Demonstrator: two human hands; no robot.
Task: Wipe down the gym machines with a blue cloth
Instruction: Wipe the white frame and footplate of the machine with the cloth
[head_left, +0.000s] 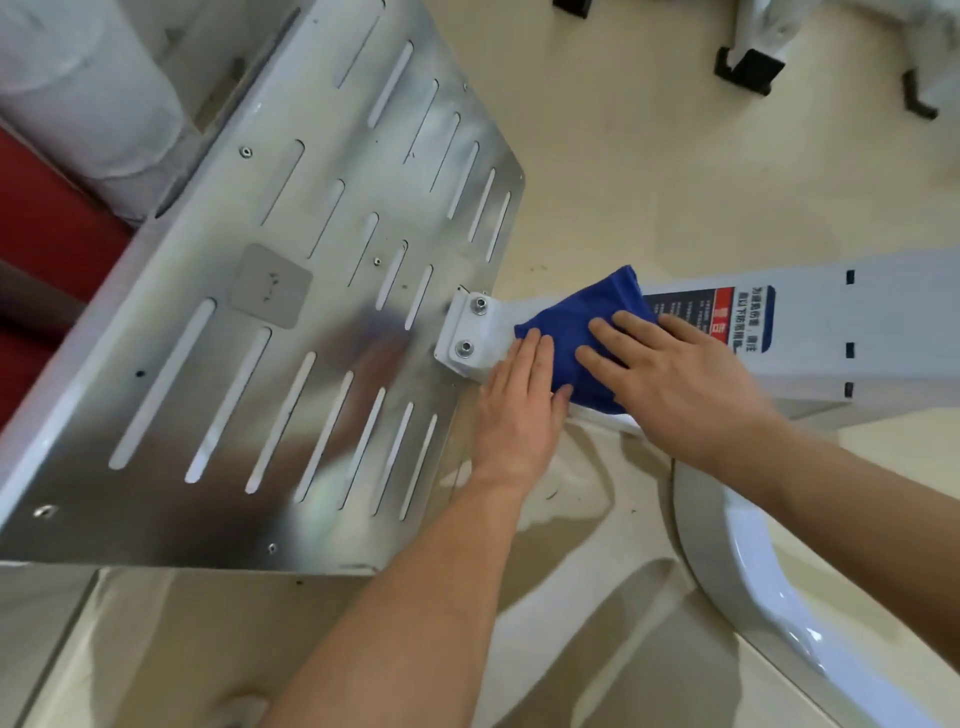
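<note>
On the pale tiled floor (649, 156), a gym machine is standing. Its big slotted metal plate (291, 291) is tilting across the left half of the view, shiny and carrying blurred reflections. A white beam (883, 322) is running in from the right and meeting the plate's edge. Below it, a curved white frame piece (737, 571) is sweeping down toward the lower right. Red padding (47, 249) is showing at the far left, behind the plate. Black feet of another machine (748, 67) are sitting on the floor, top right.

Both arms are reaching in bare from below. The right hand (675, 379) is lying flat with its fingers straight and slightly spread, pressing down on the blue cloth (582, 332). The left hand (519, 410) is also flat, fingers straight and close together, its fingertips touching the cloth's near-left edge and the beam beside it. Neither hand is gripping anything.

The cloth is lying bunched over the beam's narrow end, between the bracket and the label. A red-and-black warning label (727, 312) is showing on the beam, partly under the right hand. A white bracket (470, 332) is joining the beam to the plate, just left of the cloth, with two bolts (479, 305) showing in it.
</note>
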